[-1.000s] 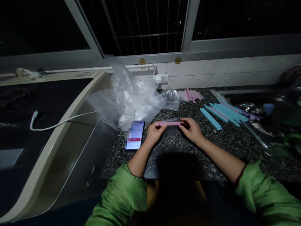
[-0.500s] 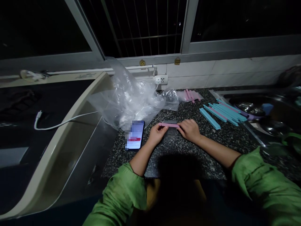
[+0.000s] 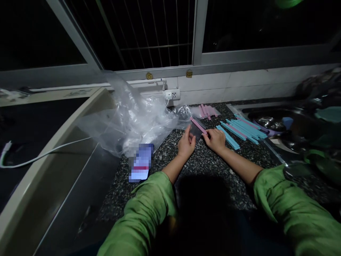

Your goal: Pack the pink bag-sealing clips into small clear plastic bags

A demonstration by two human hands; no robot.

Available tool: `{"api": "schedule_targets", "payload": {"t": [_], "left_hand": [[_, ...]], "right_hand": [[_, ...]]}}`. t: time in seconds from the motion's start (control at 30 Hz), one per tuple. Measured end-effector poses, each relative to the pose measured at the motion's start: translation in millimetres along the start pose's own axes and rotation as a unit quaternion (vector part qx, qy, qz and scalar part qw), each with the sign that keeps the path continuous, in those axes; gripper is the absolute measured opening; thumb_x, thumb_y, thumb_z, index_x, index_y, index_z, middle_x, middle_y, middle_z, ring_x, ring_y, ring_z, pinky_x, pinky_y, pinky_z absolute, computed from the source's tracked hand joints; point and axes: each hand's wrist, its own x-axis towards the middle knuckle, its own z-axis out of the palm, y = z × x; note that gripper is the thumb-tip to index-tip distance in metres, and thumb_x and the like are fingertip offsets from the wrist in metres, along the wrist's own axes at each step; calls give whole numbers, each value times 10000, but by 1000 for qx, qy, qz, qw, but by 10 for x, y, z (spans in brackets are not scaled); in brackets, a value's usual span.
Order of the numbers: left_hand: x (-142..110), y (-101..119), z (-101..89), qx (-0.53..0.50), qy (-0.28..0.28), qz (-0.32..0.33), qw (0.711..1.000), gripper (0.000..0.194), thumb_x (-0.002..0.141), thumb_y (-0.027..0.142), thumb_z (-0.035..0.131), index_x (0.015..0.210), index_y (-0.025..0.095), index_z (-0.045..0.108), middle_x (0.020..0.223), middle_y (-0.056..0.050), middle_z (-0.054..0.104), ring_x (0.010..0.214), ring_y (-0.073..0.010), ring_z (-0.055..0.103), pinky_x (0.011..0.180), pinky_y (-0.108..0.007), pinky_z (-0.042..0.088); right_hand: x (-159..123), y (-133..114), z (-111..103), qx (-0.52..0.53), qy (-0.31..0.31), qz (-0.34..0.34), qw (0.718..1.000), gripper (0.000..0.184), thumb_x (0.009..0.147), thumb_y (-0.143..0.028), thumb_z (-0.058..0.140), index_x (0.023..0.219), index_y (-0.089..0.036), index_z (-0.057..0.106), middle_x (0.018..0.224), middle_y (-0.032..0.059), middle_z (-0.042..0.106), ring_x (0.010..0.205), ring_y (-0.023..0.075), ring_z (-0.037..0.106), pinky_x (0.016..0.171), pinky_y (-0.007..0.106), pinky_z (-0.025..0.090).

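A long, thin pink sealing clip (image 3: 198, 126) lies slanted along the top of a small clear plastic bag (image 3: 196, 132), held just above the dark speckled counter. Its lower right end is pinched by my right hand (image 3: 215, 138), with thumb and fingers closed. My left hand (image 3: 186, 144) is at the bag's left side, fingers curled and thumb near the film; it seems to grip the bag's edge. Right of my hands lies a loose pile of blue sealing clips (image 3: 245, 130) with a few pink ones mixed in. More pink clips (image 3: 207, 111) rest in a clear bag behind.
Crumpled clear plastic (image 3: 144, 117) spreads over the counter at back left. A lit phone (image 3: 142, 163) lies left of my left arm. A charger sits in the wall socket (image 3: 174, 94). Metal bowls (image 3: 269, 124) stand in the sink at right; a beige-edged appliance (image 3: 34, 185) is at left.
The pink clip has turned from level to slanting down rightward. My left hand has let go of its left end and moved onto the bag. The view has shifted right.
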Motion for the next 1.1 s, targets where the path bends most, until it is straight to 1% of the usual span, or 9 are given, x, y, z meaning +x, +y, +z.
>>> {"api": "schedule_targets", "payload": {"t": [0.1, 0.2, 0.33, 0.43, 0.53, 0.63, 0.8, 0.93, 1.1], "left_hand": [[140, 27, 138, 30, -10, 38, 999, 523, 821, 237, 453, 1328, 176, 339, 1008, -76, 615, 696, -132, 574, 707, -262, 486], [260, 79, 264, 63, -51, 64, 995, 496, 827, 224, 423, 1319, 191, 363, 1112, -95, 582, 897, -180, 589, 797, -293, 486], [417, 123, 468, 81, -109, 104, 985, 510, 810, 186, 420, 1317, 196, 369, 1249, -95, 508, 1115, -206, 511, 917, -324, 450], [541, 111, 614, 89, -110, 100, 985, 528, 795, 164, 420, 1320, 153, 360, 1341, -122, 432, 1209, -220, 436, 985, -353, 405], [668, 68, 725, 103, -110, 77, 986, 544, 785, 152, 419, 1324, 124, 347, 1373, -141, 397, 1234, -238, 410, 1000, -376, 388], [799, 7, 810, 118, -111, 80, 984, 549, 769, 133, 425, 1313, 93, 360, 1348, -163, 426, 1215, -249, 428, 1019, -390, 355], [1016, -108, 922, 139, -125, 92, 978, 556, 736, 115, 458, 1286, 74, 391, 1344, -179, 436, 1196, -268, 443, 1023, -408, 331], [1126, -172, 970, 150, -138, 90, 975, 581, 731, 126, 467, 1301, 62, 375, 1367, -179, 410, 1179, -272, 458, 1021, -405, 329], [1155, -182, 977, 156, -142, 82, 974, 583, 748, 133, 459, 1312, 30, 354, 1373, -192, 395, 1197, -264, 440, 1020, -383, 333]], "right_hand": [[108, 92, 61, -17, -1, 60, 998, 275, 833, -357, 452, 832, -153, 636, 679, 66, 647, 721, 199, 521, 660, 294, 258], [228, 162, 130, -39, -1, 117, 992, 281, 832, -349, 441, 847, -146, 635, 716, 85, 659, 753, 214, 528, 676, 306, 260], [395, 219, 225, -70, -8, 186, 980, 307, 841, -339, 405, 863, -134, 632, 795, 123, 670, 801, 238, 536, 706, 332, 272], [520, 251, 300, -79, -16, 217, 973, 317, 841, -328, 393, 882, -122, 631, 839, 152, 672, 822, 256, 545, 717, 354, 284], [640, 283, 380, -75, -18, 231, 970, 339, 838, -333, 395, 898, -99, 632, 853, 188, 671, 832, 276, 560, 726, 377, 297], [744, 319, 467, -69, -9, 236, 969, 357, 827, -339, 398, 889, -77, 633, 832, 215, 668, 820, 295, 574, 733, 401, 309], [887, 375, 592, -72, 1, 246, 967, 365, 823, -343, 376, 870, -96, 641, 793, 192, 672, 783, 290, 586, 743, 422, 328], [990, 395, 631, -90, -13, 264, 960, 375, 816, -350, 410, 896, -74, 652, 785, 187, 667, 766, 281, 593, 741, 407, 332], [1076, 403, 640, -102, -37, 282, 953, 392, 821, -356, 429, 909, -48, 655, 793, 207, 667, 749, 278, 602, 735, 397, 331]]}}
